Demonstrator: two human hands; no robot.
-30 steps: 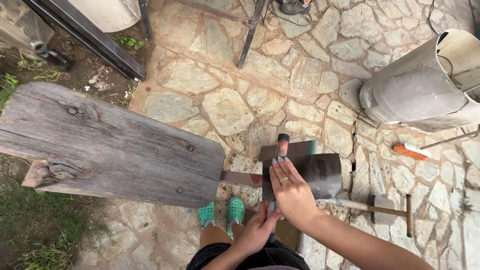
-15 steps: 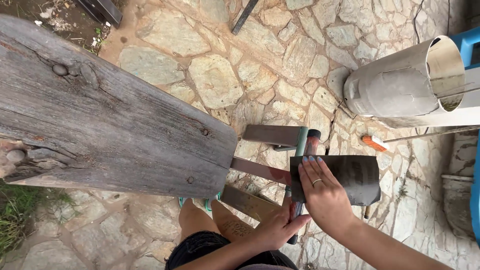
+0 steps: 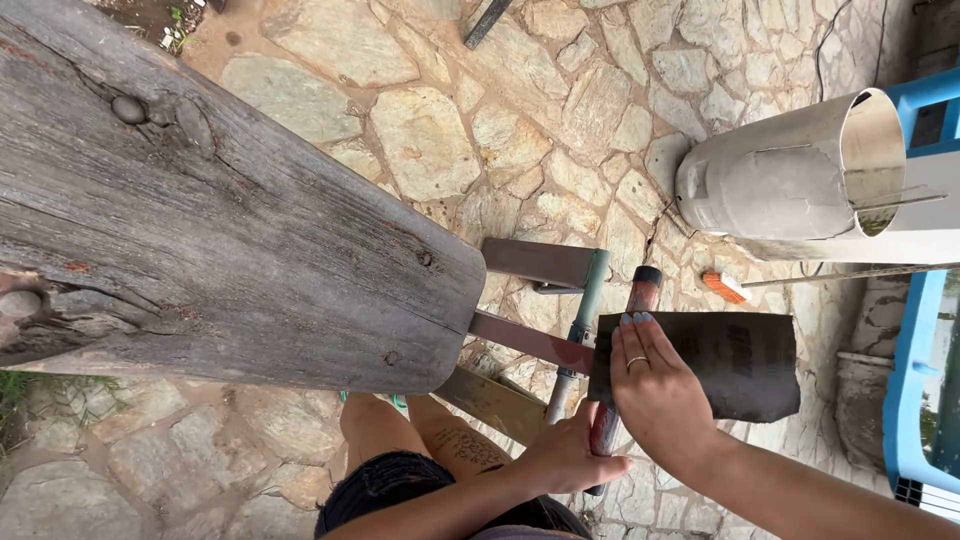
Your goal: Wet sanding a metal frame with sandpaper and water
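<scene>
My right hand (image 3: 655,395) lies flat on a dark sheet of sandpaper (image 3: 740,365), pressing it over a reddish-brown metal rod (image 3: 638,292) with a black cap at its far end. My left hand (image 3: 565,460) is closed around the near end of that rod. The rod runs beside a green-grey pipe (image 3: 585,300) that belongs to a metal frame (image 3: 535,262) under a weathered wooden plank (image 3: 210,225).
A large metal cylinder (image 3: 790,180) lies on its side at the right, against a blue frame (image 3: 915,360). An orange-handled tool (image 3: 725,287) lies on the stone paving (image 3: 430,140). My legs are below the plank.
The view has shifted closer and to the left, so the plank fills more of the frame. My right hand with the sandpaper stays on the rod, my left hand still gripping its near end.
</scene>
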